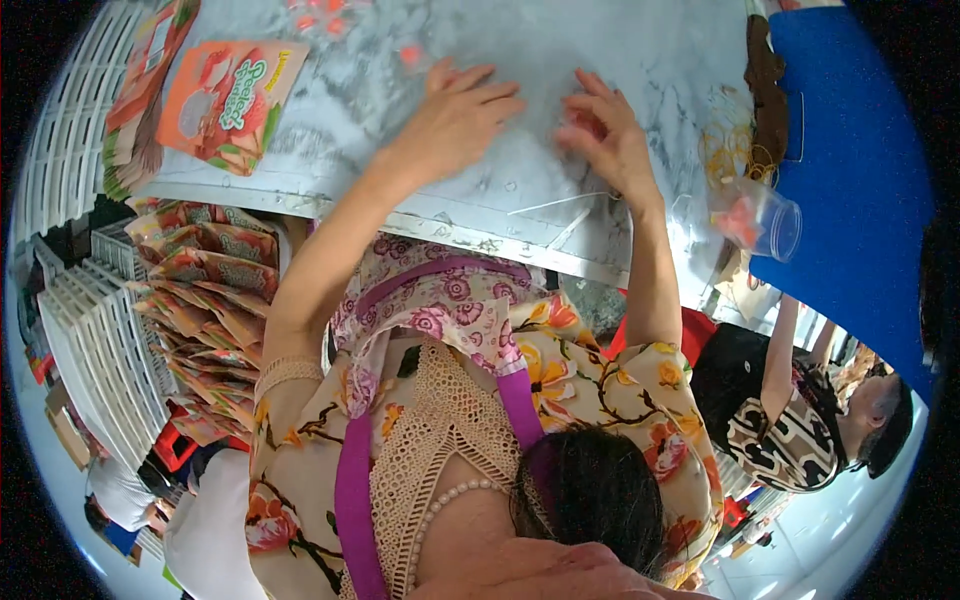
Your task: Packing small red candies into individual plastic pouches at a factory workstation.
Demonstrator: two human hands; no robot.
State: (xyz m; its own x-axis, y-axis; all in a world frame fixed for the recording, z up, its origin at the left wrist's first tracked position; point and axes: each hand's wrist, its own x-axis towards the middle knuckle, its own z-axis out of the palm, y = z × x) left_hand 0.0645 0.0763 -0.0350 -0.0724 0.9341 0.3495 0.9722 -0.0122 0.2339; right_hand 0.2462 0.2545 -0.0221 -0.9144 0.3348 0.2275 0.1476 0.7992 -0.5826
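My left hand (465, 112) hovers over or rests on the grey marbled table (350, 135), its fingers stretched and apart, with nothing seen in them. To its right, my right hand (612, 135) has its fingers spread. Its thumb side is smeared by motion, and a reddish patch there is too blurred to make out. A small red piece (410, 56) lies just beyond my left hand. More red pieces (322, 18) are scattered at the far edge of view. Thin white strips (570, 225) lie near the table's front edge, below my right hand.
Printed pouches (230, 105) lie at the table's left, above hanging rows of similar pouches (210, 290). White plastic crates (105, 340) stack at left. Yellow rubber bands (728, 150) and a tipped clear cup (778, 225) with red pieces sit right, by a blue surface (850, 130). People work nearby.
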